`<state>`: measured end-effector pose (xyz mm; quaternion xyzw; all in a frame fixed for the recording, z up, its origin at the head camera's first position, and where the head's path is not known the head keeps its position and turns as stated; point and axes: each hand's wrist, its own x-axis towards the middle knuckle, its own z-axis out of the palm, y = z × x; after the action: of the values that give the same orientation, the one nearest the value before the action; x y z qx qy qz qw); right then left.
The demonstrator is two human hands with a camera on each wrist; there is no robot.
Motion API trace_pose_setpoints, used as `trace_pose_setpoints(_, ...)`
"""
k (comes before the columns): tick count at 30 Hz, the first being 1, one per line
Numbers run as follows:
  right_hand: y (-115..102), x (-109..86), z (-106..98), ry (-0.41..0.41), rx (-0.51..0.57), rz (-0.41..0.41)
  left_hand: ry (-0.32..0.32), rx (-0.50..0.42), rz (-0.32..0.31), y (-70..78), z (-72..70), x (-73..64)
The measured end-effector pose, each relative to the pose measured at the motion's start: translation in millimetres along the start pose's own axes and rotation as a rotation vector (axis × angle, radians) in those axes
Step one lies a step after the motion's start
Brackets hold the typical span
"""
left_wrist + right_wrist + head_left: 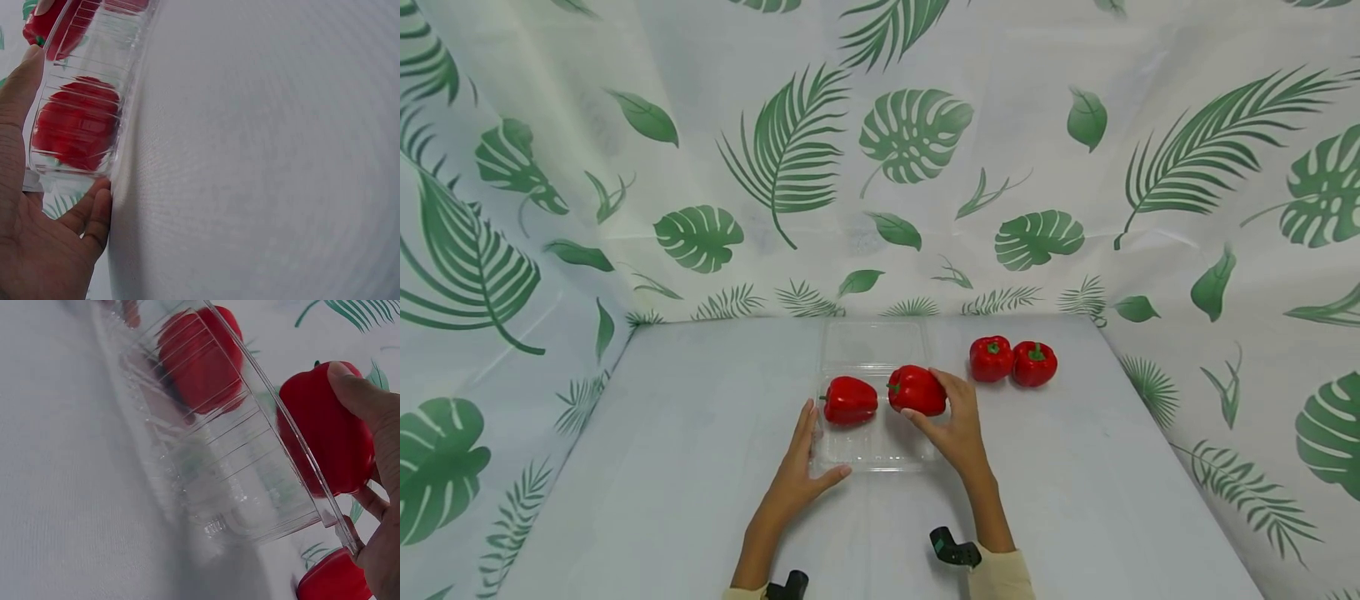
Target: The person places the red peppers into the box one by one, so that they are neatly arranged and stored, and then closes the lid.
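Note:
A clear plastic clamshell box (880, 460) lies on the table, its lid (876, 342) folded back toward the wall. One red bell pepper (850, 401) lies on its side in the left half of the box. My right hand (958, 421) grips a second red bell pepper (919, 391) between thumb and fingers, over the right half; in the right wrist view this pepper (325, 428) shows at the box rim. My left hand (801, 471) rests against the box's left side with fingers extended and thumb apart, as the left wrist view also shows beside the pepper (78, 125).
Two more red bell peppers, one (991, 359) beside the other (1034, 364), stand at the back right of the white table (662, 467). A leaf-patterned cloth (812, 167) hangs behind and along the sides. Dark wrist devices (953, 548) sit on both wrists.

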<state>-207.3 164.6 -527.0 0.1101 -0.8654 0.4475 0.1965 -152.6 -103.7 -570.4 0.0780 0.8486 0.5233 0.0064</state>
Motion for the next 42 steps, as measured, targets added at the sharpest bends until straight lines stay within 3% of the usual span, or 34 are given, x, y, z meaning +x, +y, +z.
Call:
trace_pose_setpoints(25, 2.4, 8.5, 6.7, -0.162, -0.286, 0.037, -0.001, -0.001, 0.001, 1.6, -0.6, 1.1)
trace_pose_setpoints(42, 1.7, 8.6, 16.9, -0.181, -0.382, 0.023, 0.010, 0.029, -0.006, -1.4, 1.3, 0.4)
